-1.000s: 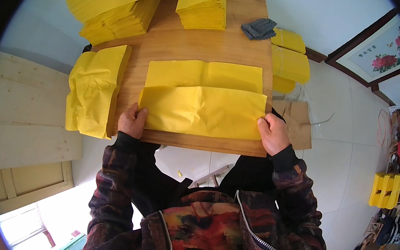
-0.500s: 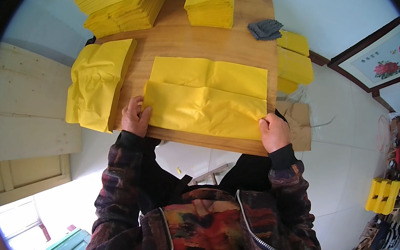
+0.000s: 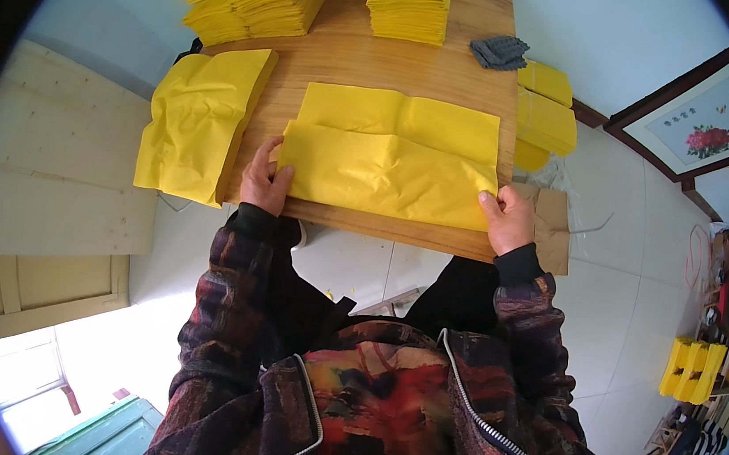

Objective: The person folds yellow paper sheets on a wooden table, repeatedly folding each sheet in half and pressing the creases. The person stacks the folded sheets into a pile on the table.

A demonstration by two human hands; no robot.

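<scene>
A yellow sheet (image 3: 388, 172) of cloth or paper lies in front of me near the table's front edge. Its near part is folded up over the far part, leaving a strip of the far layer showing, and its surface is creased. At its left edge, my left hand (image 3: 266, 183) holds the side, thumb on top and index finger stretched along the edge. My right hand (image 3: 510, 221) grips the right edge near the front corner, with the thumb on top and the other fingers curled and partly hidden.
Left of the sheet sits a creased yellow stack (image 3: 198, 121), overhanging the wooden table (image 3: 329, 55). Farther back are a tall yellow pile (image 3: 254, 7), a smaller yellow stack (image 3: 408, 6) and a grey cloth (image 3: 498, 52). Yellow bundles (image 3: 546, 120) stand beyond the right edge.
The whole view has shifted slightly. My left hand has moved up along the left edge, its index finger now straighter. My right hand stays at the right edge, thumb on the sheet.
</scene>
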